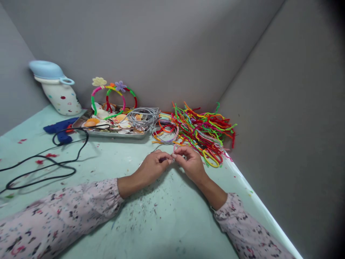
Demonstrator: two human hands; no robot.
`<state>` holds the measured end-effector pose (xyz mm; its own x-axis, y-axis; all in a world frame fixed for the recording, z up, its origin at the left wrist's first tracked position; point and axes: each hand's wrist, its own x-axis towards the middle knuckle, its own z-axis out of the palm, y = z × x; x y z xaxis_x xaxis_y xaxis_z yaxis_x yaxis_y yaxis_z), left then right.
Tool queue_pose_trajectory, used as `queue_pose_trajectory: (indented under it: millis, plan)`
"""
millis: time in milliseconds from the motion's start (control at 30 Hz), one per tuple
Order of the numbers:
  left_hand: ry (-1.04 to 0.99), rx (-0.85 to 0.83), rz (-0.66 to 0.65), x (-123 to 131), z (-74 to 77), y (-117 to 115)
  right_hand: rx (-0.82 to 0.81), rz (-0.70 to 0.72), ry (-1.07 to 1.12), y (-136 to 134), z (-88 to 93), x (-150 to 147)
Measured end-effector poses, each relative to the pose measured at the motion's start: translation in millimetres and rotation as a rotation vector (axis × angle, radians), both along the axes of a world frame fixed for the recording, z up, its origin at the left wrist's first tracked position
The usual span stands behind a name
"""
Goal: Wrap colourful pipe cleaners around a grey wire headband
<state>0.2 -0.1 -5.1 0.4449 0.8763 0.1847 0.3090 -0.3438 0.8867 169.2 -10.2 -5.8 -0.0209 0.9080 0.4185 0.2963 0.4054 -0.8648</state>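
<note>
My left hand [152, 166] and my right hand [192, 164] meet fingertip to fingertip just above the table. Both are closed in a pinch. A short pink pipe cleaner [175, 147] sticks up by the right thumb and forefinger. Thin grey wire [162, 144] curves out behind the left fingers, which seem to grip it; the fingers hide most of it. Beyond the hands, several wire hoops [154, 136], partly wrapped in colour, lie against a heap of bright pipe cleaners [199, 126].
A metal tray [118, 135] of shells holds coiled grey wire [144, 117] and two wrapped hoops with felt flowers [99, 81]. To its left are a blue glue gun [60, 126], its looping black cord [64, 163] and a white bottle [60, 95]. Walls stand behind and right.
</note>
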Motion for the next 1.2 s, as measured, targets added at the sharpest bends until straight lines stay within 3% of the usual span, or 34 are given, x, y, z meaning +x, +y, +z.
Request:
queue_pose_trajectory:
  millis: [300, 567, 833, 967, 1067, 1200]
  plan:
    - [0.013, 0.004, 0.033, 2, -6.4, 0, -0.008, 0.018, 0.009, 1, -1.3, 0]
    - [0.043, 0.043, 0.031, 0, 2.1, -2, -0.014, 0.003, 0.004, -2, 1.2, -1]
    - [0.033, 0.033, 0.030, -1, 5.7, 0, -0.015, 0.046, 0.036, -3, 2.5, -1]
    - [0.046, 0.034, 0.042, -1, 3.7, 0, -0.025, 0.138, 0.064, -5, 2.6, 2]
    - [0.071, 0.019, 0.043, 0, 2.7, -1, 0.018, 0.173, 0.039, -7, 2.7, 5]
    - [0.061, 0.002, 0.032, 1, 3.3, -1, 0.158, 0.111, -0.069, -8, 4.3, 7]
